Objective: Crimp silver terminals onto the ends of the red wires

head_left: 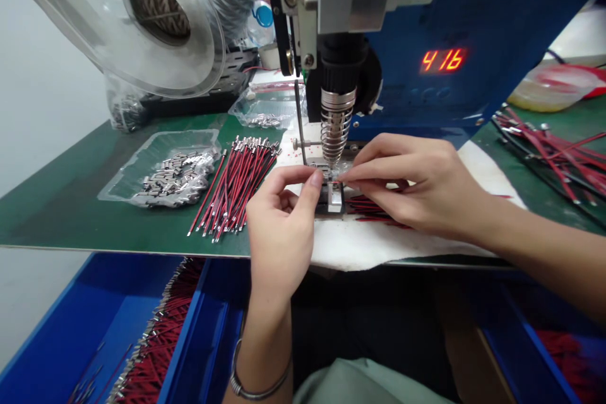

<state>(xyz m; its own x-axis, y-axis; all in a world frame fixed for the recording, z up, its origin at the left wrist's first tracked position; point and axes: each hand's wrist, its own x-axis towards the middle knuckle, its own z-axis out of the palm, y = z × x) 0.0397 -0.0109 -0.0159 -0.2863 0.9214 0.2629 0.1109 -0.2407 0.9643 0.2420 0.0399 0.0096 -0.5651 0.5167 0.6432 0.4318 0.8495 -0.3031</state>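
My left hand [286,221] is closed, thumb and index finger pinched at the left side of a small metal fixture [335,199]; what they hold is hidden. My right hand [411,183] pinches a thin red wire [337,183] at the fixture's right side, its tip under the soldering head. Just above the fingertips stands the soldering head [337,120], wrapped in a coil spring. Under my right hand, several red and black wires [369,209] lie on a white cloth [350,243].
Left of my hands lie a bundle of red-black wires [231,192] and a clear tray [111,186] of metal connectors [177,177]. A blue machine [402,101] showing 416 stands behind. More wires [558,151] lie at right. A blue bin [113,284] sits below the table edge.
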